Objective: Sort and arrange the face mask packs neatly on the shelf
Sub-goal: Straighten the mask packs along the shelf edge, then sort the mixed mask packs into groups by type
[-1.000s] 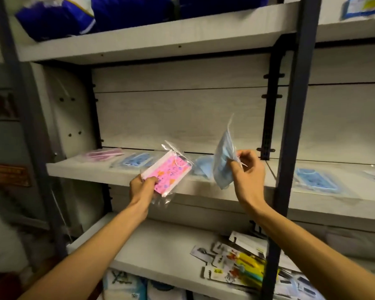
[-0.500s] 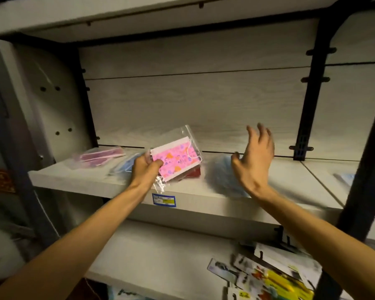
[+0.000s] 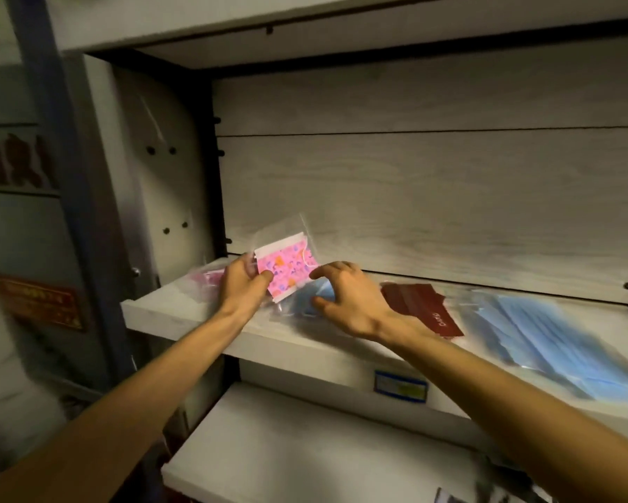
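At shelf's (image 3: 196, 314) left end, left hand (image 3: 245, 283) still pinching pink patterned mask pack (image 3: 287, 272), now tilted above shelf; right hand (image 3: 345, 299), raised before, now lowered, fingers spread over small blue mask pack (image 3: 314, 297); dark red pack (image 3: 419, 310), large blue mask pack (image 3: 544, 335) rightward.

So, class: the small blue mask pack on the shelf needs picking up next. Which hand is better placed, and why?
The right hand. It hovers directly over the small blue mask pack, fingers spread and holding nothing, while the left hand already grips the pink patterned pack.
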Motion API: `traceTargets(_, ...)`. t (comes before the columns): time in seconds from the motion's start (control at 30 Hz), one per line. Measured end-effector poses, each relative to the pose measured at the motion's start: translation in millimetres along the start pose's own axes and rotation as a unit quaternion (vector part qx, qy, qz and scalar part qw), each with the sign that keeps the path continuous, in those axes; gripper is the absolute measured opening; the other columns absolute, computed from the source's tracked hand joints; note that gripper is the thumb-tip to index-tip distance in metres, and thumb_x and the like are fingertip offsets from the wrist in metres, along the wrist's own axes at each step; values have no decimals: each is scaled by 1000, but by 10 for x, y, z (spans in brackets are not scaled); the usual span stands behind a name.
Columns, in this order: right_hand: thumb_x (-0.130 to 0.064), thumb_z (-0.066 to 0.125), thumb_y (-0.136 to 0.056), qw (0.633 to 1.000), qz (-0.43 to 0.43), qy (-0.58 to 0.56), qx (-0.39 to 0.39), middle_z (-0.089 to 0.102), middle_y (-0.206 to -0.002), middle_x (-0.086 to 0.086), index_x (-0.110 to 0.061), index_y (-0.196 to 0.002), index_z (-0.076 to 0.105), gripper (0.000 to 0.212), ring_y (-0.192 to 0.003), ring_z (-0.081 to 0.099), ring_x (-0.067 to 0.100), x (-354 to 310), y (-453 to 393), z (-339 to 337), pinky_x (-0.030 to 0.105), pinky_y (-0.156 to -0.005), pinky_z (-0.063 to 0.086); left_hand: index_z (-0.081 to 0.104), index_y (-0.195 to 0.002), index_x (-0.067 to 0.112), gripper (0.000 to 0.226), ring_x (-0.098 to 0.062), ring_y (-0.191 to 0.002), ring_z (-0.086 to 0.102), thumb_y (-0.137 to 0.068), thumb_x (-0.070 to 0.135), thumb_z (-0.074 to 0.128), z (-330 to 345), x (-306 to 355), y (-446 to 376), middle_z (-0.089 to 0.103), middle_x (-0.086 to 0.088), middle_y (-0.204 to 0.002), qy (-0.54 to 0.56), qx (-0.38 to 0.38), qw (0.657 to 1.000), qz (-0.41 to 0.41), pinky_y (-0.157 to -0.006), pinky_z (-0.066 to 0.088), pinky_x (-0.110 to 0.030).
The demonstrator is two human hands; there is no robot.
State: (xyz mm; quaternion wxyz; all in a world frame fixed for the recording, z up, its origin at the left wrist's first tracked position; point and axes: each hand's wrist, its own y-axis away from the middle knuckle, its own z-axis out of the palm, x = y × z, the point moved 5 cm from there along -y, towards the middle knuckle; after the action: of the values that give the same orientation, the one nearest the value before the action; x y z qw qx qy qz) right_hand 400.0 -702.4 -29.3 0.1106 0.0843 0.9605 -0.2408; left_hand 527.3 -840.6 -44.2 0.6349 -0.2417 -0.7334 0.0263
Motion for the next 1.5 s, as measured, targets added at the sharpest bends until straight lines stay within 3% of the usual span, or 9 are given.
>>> traceTargets(0.13,-36,54,-97,997,22,53,-58,55,-143,7,-22,-138,54,44,-133,45,28,-257,-480,401,39,-109,35,65,-117,11,30,-30,-103,69,-87,2,68,-460,-331,-434,74,-11,-115,-135,-18,990,24,-90,57,-47)
traceTargets(0.3,-40,51,-97,985,45,142,-91,57,-138,9,-21,-136,55,43,-132,44,31,-354,-830,789,43,-110,33,55,-135,18,61,-34,-111,60,-80,32,79,-790,-652,-811,67,-14,-121,-367,-44,926,80,-87,53,-41)
traceTargets(0.4,-44,49,-97,982,76,141,-98,55,-141,9,-20,-138,53,47,-133,43,31,-307,-857,866,43,-109,33,28,-155,14,105,-34,-139,38,-73,45,85,-844,-741,-883,43,-15,-152,-398,-61,911,87,-109,37,-44)
traceTargets(0.5,-48,48,-99,983,90,136,-83,52,-144,9,-20,-141,50,51,-135,42,30,-248,-781,799,42,-108,34,5,-161,12,123,-31,-152,19,-75,55,82,-812,-703,-829,13,-12,-168,-409,-97,899,126,-121,22,-45)
traceTargets(0.63,-51,47,-99,985,91,133,-68,46,-150,7,-20,-147,44,57,-139,38,28,-196,-538,575,41,-112,29,5,-161,10,115,-29,-155,14,-83,69,64,-694,-521,-554,7,-11,-169,-453,-102,859,214,-124,15,-44)
traceTargets(0.83,-52,42,-101,977,78,196,-14,34,-157,8,-17,-154,30,64,-148,22,29,-109,279,62,41,-118,19,26,-157,15,86,-32,-149,25,-91,64,55,-303,-123,134,16,-11,-167,-424,-123,853,279,-119,23,-43)
traceTargets(0.97,-52,40,-101,969,79,230,46,41,-150,9,-18,-149,36,59,-142,29,34,-11,1142,-414,41,-113,26,35,-153,18,81,-31,-144,35,-90,63,56,152,184,845,27,-9,-163,-408,-142,845,316,-114,28,-41)
traceTargets(1.23,-63,43,-96,944,193,260,61,21,-164,8,-21,-161,-1,89,-152,13,30,566,3289,-1553,45,-123,14,30,-157,24,74,-26,-145,35,-95,61,48,1407,891,2646,33,-3,-162,-341,-232,813,410,-115,28,-40)
traceTargets(1.5,-61,54,-92,899,319,277,119,34,-157,9,-19,-160,2,95,-140,34,28,1189,5114,-2605,42,-116,29,20,-160,23,78,-22,-137,45,-96,60,46,2588,1783,4222,45,0,-154,-281,-294,740,536,-112,36,-39)
